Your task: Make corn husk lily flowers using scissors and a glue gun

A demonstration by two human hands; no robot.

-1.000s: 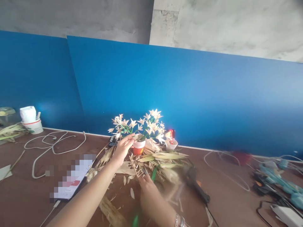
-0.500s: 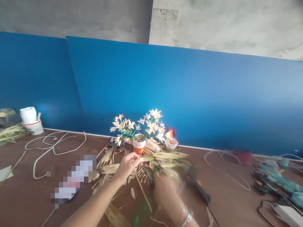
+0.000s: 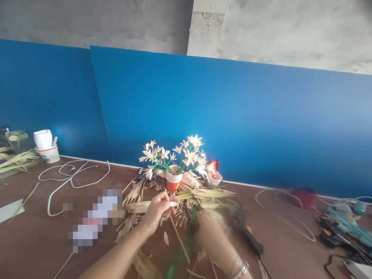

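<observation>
Left fingers: the left hand (image 3: 158, 209) has thumb and fingertips pinched together on a pale petal (image 3: 174, 204), which points toward three o'clock.
Right fingers: the right hand (image 3: 207, 228) is at about four o'clock from the left; its fingertips are too blurred for me to tell whether they grip, though something green (image 3: 194, 213) shows beside them.
Loose bits: a loose petal (image 3: 166, 238) lies near six o'clock from the left hand, and a thin stick (image 3: 179, 239) slants toward five.
Husks: a pile of dry husks (image 3: 213, 193) spreads at twelve o'clock from the right hand.
Flowers: at one o'clock from the left hand, an orange-and-white cup (image 3: 173, 182) stands upright, holding pale flowers (image 3: 190, 155) on green stems.
Black handle: this handle (image 3: 252, 240) rests at three o'clock from the right hand.
White cord: at ten o'clock from the left hand, the cord (image 3: 69, 178) loops across the brown table (image 3: 290, 236).
</observation>
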